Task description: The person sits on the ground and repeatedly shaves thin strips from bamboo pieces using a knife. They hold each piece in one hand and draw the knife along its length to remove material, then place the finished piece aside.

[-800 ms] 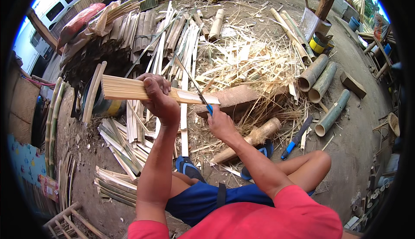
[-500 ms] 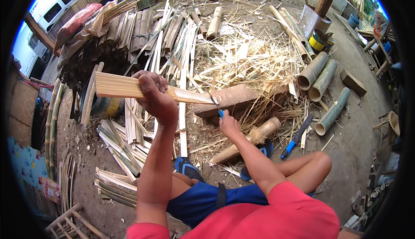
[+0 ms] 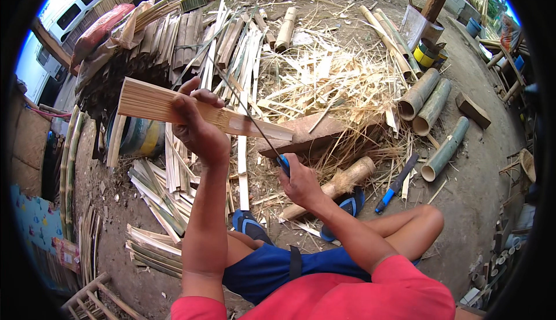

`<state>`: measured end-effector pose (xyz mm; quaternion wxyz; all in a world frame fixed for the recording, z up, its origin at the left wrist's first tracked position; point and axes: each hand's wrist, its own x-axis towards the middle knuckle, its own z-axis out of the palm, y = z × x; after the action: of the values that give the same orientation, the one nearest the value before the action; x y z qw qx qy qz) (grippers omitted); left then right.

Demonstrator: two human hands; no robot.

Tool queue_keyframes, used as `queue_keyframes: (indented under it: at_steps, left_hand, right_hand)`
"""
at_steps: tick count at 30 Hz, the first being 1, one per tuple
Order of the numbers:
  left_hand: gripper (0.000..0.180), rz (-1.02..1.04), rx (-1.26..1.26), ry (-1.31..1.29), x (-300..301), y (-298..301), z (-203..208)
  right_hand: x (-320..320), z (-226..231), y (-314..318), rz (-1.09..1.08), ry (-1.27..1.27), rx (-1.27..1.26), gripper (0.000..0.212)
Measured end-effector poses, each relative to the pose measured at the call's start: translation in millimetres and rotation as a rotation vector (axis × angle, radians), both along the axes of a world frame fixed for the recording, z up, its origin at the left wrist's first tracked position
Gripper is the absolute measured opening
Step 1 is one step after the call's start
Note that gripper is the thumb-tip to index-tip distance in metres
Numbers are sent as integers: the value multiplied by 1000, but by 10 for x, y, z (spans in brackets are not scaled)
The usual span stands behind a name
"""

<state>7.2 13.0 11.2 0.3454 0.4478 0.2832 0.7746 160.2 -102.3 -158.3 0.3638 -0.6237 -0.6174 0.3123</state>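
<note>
One bamboo pc (image 3: pixel 149 102) in L hand (image 3: pixel 200 126), knife (image 3: pixel 283 162) in R hand (image 3: pixel 303 182)

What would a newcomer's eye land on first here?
Probably the bright heap of pale shavings, on the ground beyond the hands, just right of the upper centre. Next, the pale split bamboo piece held up in the left hand, and the long thin-bladed knife with a blue handle in the right hand, near the centre. The red shirt also stands out along the lower edge.
</note>
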Motion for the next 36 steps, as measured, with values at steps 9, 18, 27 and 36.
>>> queue_keyframes:
  at_steps: [9, 18, 27, 36]
  left_hand:
    - [60, -447, 73, 53, -140, 79, 17]
    - [61, -515, -10, 91, -243, 48, -78]
    - [59, -444, -14, 63, -296, 76, -79]
    - [46, -301, 122, 51, -190, 45, -73]
  right_hand:
    - [570, -307, 229, -72, -37, -385, 28]
    - [326, -305, -81, -90, -92, -141, 27]
    - [214, -428, -150, 13, 10, 92, 30]
    - [544, -841, 80, -191, -271, -455, 31]
